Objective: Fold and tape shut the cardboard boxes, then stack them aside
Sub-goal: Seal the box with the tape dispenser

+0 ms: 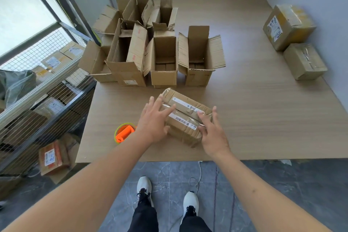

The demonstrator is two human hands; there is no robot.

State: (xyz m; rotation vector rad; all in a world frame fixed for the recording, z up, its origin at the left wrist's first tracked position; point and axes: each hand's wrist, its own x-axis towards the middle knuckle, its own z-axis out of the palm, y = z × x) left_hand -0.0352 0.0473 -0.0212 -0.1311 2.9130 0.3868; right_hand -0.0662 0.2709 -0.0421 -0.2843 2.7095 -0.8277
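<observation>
The taped box (185, 117) lies near the front edge of the tabletop (263, 118), its long axis running from about ten o'clock to four o'clock, so it sits skewed to the person. The left hand (153, 118) rests at its ten-to-eight o'clock end with fingers straight and spread, the fingertips over the top seam; the right hand (212, 132) lies at the four o'clock end, fingers also straight and splayed against the corner and top face. Neither hand has curled around the box; both bracket it flat, about equally near. Clear tape runs along the seam between two white label strips, one bearing a barcode; the print is too small to read. The box looks sealed, so the next move is probably a two-handed lift toward the two closed boxes (293, 43) at two o'clock, by the wall. That carry goes rightward, so the right hand leads, and the skewed axis may need turning to match the stack. The tape dispenser (124, 132), orange in a yellow-green ring, sits at nine o'clock just beside the left wrist. Open boxes (162, 56) stand flaps up at twelve o'clock; one shows red marks and a small white label, both illegible.
</observation>
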